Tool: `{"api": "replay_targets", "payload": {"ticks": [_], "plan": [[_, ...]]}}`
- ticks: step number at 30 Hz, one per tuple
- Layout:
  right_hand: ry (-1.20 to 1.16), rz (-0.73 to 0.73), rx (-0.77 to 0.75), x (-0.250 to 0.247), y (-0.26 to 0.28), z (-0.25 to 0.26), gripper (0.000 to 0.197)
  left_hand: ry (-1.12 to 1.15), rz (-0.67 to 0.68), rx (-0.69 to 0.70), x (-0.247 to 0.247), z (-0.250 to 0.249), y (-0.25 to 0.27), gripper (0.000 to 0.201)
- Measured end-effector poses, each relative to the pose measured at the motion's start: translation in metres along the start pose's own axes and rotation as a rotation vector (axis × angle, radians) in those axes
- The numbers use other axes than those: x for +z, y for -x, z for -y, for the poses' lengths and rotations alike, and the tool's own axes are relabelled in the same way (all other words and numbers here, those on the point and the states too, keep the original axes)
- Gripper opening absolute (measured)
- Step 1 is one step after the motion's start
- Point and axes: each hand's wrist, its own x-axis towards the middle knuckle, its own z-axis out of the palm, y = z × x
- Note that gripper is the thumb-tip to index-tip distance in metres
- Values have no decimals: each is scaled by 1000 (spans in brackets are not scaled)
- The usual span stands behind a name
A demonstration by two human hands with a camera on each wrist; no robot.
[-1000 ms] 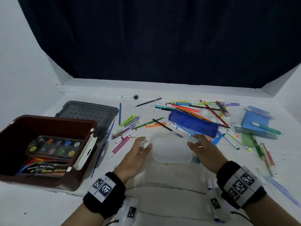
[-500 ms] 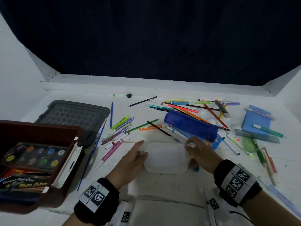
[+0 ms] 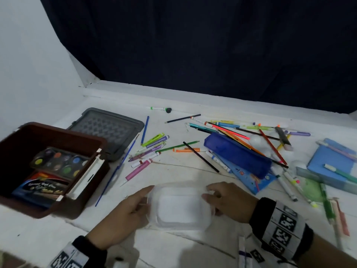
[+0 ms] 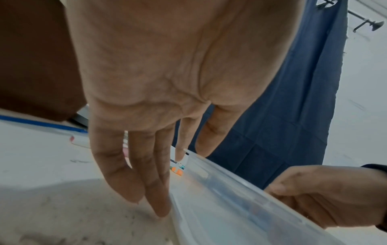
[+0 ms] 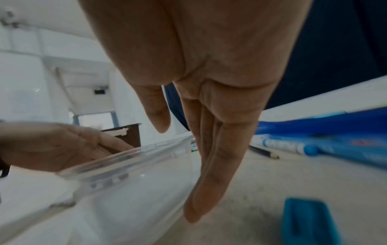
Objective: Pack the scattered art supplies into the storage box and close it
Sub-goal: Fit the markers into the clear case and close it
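A dark blue curtain (image 3: 212,45) filled the upper frame behind the white tabletop (image 3: 173,252). A white wall (image 3: 25,55) took the upper left. In the left wrist view, a curtain rod (image 4: 366,23) showed at upper right.

The worktop (image 3: 193,171) is white, with some cracks and marks. At its left side stands a brown storage box (image 3: 81,206), and a grey lid (image 3: 110,128) lies flat just behind it. In the near middle sits a clear plastic container (image 3: 179,207). Many pens, markers and pencils (image 3: 152,149) lie scattered between the lid and a blue pencil case (image 3: 235,153), which rests right of the middle. A long blue paintbrush (image 3: 117,169) lies beside the box. At the far right lies a blue notebook (image 3: 332,161), and a green marker (image 3: 157,108) lies apart near the back edge.
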Motion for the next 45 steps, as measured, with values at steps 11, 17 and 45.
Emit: {"api": "replay_targets", "payload": {"ticks": [11, 17, 45], "plan": [[433, -120, -333, -50, -82, 35, 24, -533, -363, 135, -38, -6, -62, 38], [730, -95, -390, -40, -135, 38, 40, -721, -312, -20, -33, -9, -99, 36], [-281, -505, -470, -48, -13, 44, 18, 61, -415, 334, -39, -80, -19, 18]]}}
